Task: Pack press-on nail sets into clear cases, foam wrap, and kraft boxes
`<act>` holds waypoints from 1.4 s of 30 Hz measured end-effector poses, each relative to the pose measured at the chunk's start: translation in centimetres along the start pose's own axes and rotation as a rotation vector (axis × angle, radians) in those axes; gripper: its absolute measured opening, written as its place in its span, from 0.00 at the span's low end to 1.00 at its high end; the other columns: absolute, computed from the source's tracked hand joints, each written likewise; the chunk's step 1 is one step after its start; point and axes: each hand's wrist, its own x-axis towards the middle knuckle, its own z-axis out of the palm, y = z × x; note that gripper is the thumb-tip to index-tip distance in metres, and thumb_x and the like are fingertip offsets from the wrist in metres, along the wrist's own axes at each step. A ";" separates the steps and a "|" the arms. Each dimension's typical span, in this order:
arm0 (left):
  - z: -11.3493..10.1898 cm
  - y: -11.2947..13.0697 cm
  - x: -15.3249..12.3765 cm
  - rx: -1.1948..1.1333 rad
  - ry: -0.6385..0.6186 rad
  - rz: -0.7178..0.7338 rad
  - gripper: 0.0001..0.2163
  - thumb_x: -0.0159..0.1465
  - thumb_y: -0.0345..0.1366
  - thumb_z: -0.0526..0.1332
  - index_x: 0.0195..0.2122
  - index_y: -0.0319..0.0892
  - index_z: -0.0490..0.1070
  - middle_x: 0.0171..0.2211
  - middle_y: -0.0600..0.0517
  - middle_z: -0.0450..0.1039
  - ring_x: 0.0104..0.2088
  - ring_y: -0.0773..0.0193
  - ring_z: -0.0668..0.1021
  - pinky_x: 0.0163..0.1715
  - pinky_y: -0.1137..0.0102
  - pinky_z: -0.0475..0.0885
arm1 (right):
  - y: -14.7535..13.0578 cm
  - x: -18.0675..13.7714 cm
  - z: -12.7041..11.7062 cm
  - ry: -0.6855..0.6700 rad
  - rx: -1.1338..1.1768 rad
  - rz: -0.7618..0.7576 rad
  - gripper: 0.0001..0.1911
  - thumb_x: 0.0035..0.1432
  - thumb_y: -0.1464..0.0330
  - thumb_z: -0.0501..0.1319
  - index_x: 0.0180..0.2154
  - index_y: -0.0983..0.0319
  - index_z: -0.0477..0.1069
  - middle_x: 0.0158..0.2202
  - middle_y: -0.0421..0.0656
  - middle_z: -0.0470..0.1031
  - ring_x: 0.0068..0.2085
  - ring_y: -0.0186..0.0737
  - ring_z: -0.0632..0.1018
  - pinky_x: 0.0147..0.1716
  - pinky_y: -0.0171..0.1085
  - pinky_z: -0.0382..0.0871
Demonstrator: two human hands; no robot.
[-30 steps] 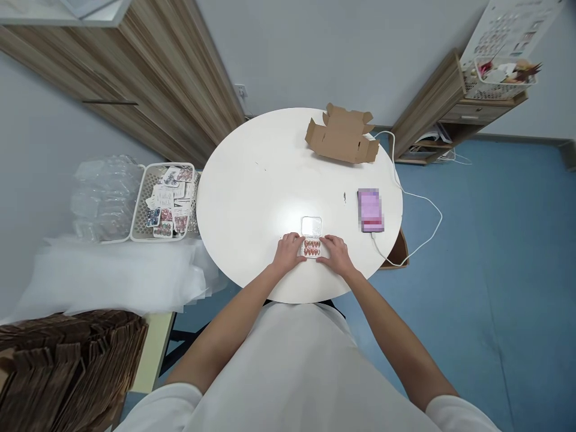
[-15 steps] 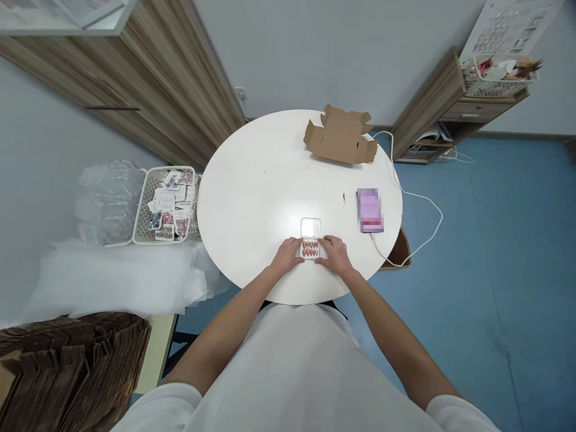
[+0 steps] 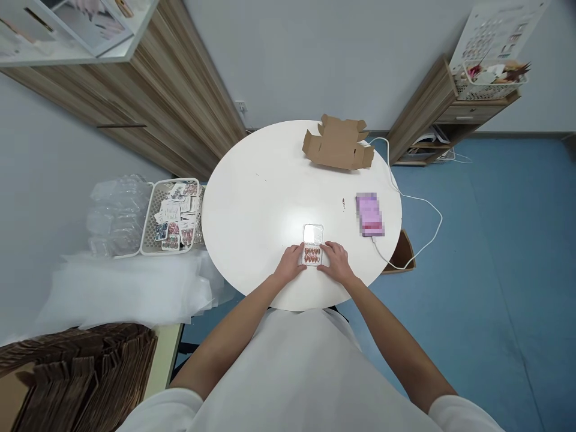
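Note:
Near the front edge of the white oval table [image 3: 252, 198] lies a small clear plastic case [image 3: 313, 234], its lid tipped back away from me. Inside its base are two rows of reddish press-on nails [image 3: 312, 255]. My left hand [image 3: 290, 264] grips the left side of the case, thumb at the near corner and fingers at the hinge end. On the opposite side my right hand [image 3: 336, 263] holds it the same way. The case seems to rest on the tabletop between both hands.
An unfolded brown cardboard box [image 3: 338, 144] lies at the table's back. A pixelated purple device [image 3: 369, 215] with a white cable [image 3: 423, 198] sits at right. Left of the table stand a white basket [image 3: 144, 237] of nail packs, plastic sleeves [image 3: 126, 294] and stacked cardboard [image 3: 76, 384].
The view has shifted slightly, so everything sits a little lower in the picture. Both hands keep their hold on the case, and its lid stays up.

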 end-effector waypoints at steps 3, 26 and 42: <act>0.4 0.2 -0.6 -0.107 0.047 -0.060 0.35 0.46 0.34 0.65 0.56 0.42 0.52 0.49 0.44 0.59 0.50 0.53 0.62 0.49 0.61 0.58 | -0.5 -0.6 0.1 0.001 0.053 0.026 0.37 0.42 0.61 0.62 0.55 0.56 0.52 0.54 0.48 0.56 0.55 0.51 0.56 0.51 0.50 0.51; 0.7 2.5 -2.7 -0.804 0.201 -0.414 0.17 0.52 0.30 0.58 0.45 0.40 0.66 0.40 0.46 0.69 0.33 0.68 0.71 0.33 0.71 0.67 | -2.4 -1.1 -1.0 -0.018 1.012 0.475 0.23 0.36 0.74 0.60 0.40 0.60 0.63 0.34 0.40 0.69 0.29 0.33 0.72 0.29 0.34 0.66; -5.2 4.3 -7.0 -1.259 -0.123 -0.334 0.18 0.48 0.36 0.67 0.40 0.38 0.70 0.38 0.44 0.73 0.34 0.66 0.75 0.36 0.69 0.69 | -7.4 -3.0 -7.2 -0.202 1.159 0.226 0.24 0.42 0.64 0.64 0.44 0.59 0.65 0.42 0.44 0.70 0.39 0.37 0.72 0.38 0.38 0.66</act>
